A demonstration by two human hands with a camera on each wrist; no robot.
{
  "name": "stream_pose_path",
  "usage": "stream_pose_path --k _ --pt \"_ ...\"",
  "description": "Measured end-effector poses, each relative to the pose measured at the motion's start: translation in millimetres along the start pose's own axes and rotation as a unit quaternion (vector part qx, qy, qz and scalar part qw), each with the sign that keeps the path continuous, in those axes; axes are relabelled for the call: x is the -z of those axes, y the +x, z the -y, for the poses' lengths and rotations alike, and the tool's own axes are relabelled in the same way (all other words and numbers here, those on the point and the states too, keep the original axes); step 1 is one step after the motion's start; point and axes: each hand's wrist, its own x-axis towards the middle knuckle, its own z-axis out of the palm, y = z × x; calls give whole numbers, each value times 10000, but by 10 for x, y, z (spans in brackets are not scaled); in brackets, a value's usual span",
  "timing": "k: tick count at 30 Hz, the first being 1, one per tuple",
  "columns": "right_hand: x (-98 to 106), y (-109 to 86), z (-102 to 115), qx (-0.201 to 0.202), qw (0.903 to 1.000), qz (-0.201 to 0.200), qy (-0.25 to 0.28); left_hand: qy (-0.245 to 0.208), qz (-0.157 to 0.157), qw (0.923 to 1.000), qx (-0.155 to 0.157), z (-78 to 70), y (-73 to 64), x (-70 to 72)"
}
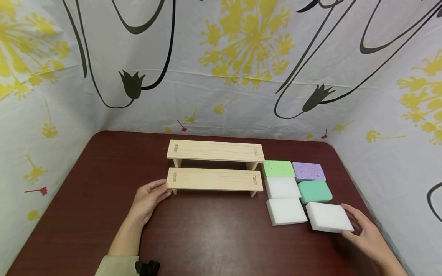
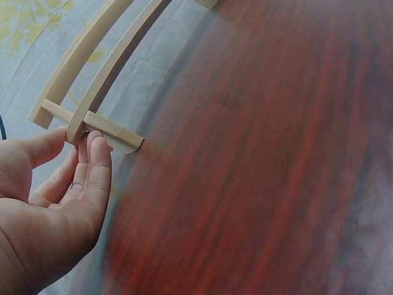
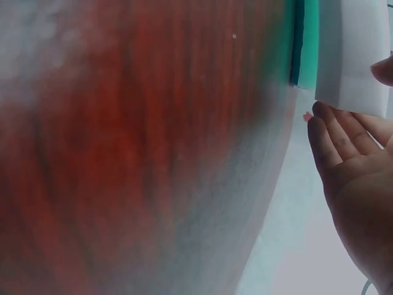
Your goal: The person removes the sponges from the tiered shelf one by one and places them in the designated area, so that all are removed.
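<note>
A pale wooden two-step rack stands on the table, its upper plank behind the lower one. My left hand holds the left end of the lower plank, and in the left wrist view the thumb and fingers lie either side of the plank's end. At the right, my right hand grips a white sponge block by its right end, thumb on the near corner and a finger on the far one. The right wrist view shows this white block above the fingers.
Left of the held block are two more white blocks, one nearer and one farther. Behind lie a teal sponge, a purple sponge and a light green sponge. Patterned cloth hangs round the dark red table.
</note>
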Motion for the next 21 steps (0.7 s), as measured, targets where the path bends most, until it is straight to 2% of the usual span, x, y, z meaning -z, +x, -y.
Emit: stream_pose_path --k 8,15,21 --pt "-55 65 4 -158 9985 290 -432 20 -4 10000 -1 -1 -1 0" --pt "-81 112 -2 161 9980 305 -528 -42 8 10000 -32 14 13 0" --pt "-82 137 -10 210 9977 240 -592 -72 -12 10000 10 13 14 7"
